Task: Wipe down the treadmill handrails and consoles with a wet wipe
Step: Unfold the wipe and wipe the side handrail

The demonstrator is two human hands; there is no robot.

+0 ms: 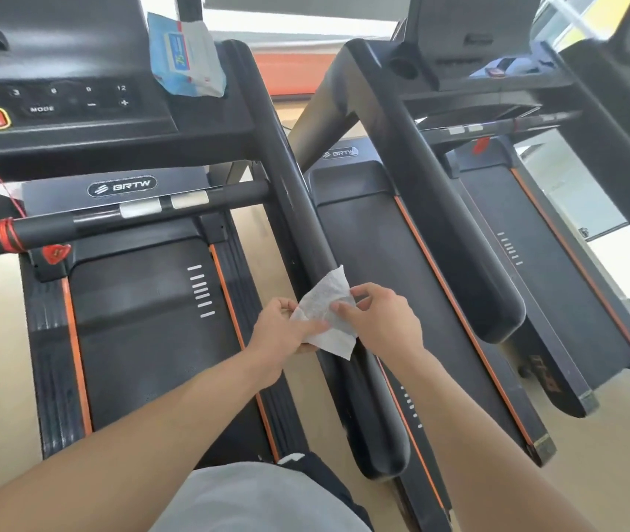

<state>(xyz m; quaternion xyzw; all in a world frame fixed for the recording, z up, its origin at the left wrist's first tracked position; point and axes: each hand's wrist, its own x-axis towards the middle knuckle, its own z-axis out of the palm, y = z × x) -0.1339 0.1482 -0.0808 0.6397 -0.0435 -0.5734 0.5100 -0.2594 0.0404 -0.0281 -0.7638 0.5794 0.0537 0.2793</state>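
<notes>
The console (56,97) at the far left looks untouched, so it is easily forgotten. The wipe packet (187,55) leans at the console's right edge; a bump could tip it off. The left hand (282,328) pinches the wet wipe (325,316) at its left side, and the right hand (378,320) pinches its right edge, over the right handrail (305,216). Held this loosely, the half-folded wipe could slip to the floor or bunch and miss the rail's sides.

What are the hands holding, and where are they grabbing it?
A white wet wipe. The left hand pinches its left edge; the right hand pinches its right side.
</notes>
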